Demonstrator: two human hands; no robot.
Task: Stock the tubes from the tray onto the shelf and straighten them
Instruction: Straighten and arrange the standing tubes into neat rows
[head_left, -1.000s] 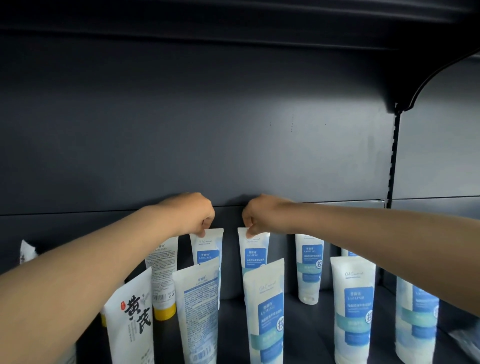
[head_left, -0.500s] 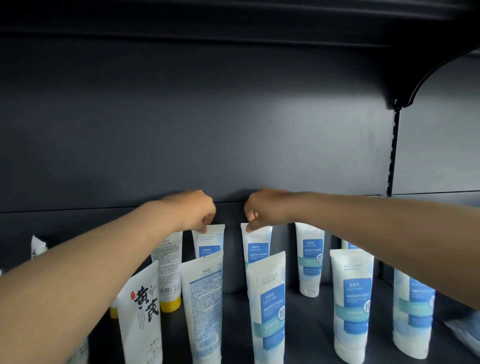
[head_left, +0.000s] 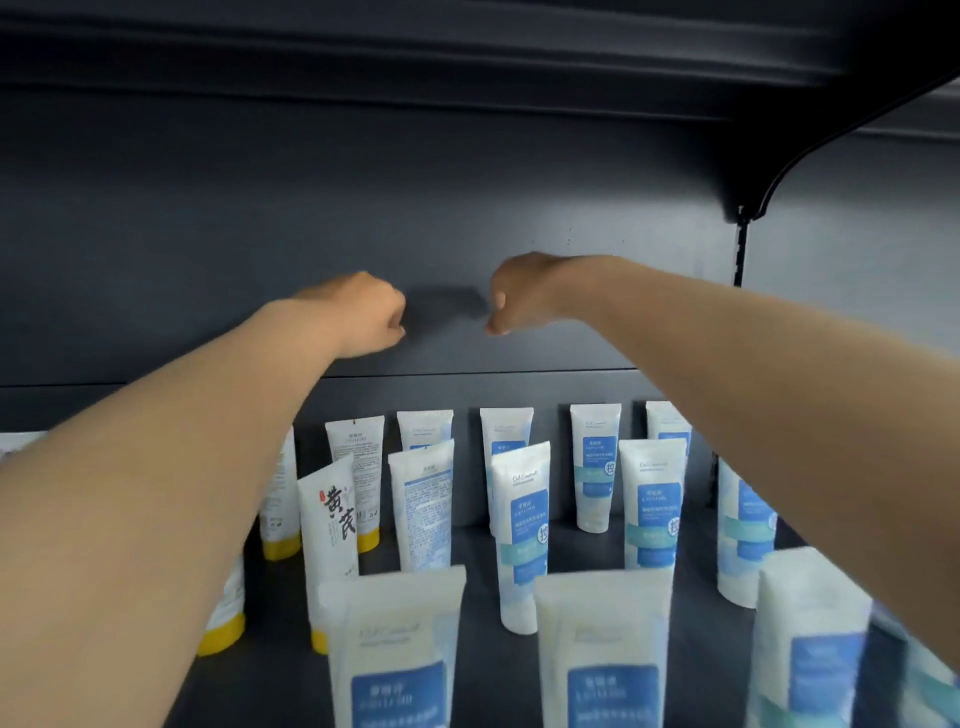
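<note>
Rising off tubes (head_left: 506, 431): left hand (head_left: 363, 312), right hand (head_left: 514, 296)

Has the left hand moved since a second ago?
Yes: left hand rose off the white-and-blue plastic tube in the back row, now above the dark back panel's seam.

A dark grey metal shelf (head_left: 472, 543) carries white plastic tubes with blue labels (head_left: 521, 535), all standing on their caps in loose rows that run from the far back panel (head_left: 550, 462) to the near edge. On the left stand white tubes with yellow caps (head_left: 358, 467); the nearer white tube with bold black characters (head_left: 330, 535) is slightly tilted, and just right of it a white tube turned to its small-print back (head_left: 421, 509) stands upright. Three blurred tubes fill the near row, and bare shelf shows between the rows.
</note>
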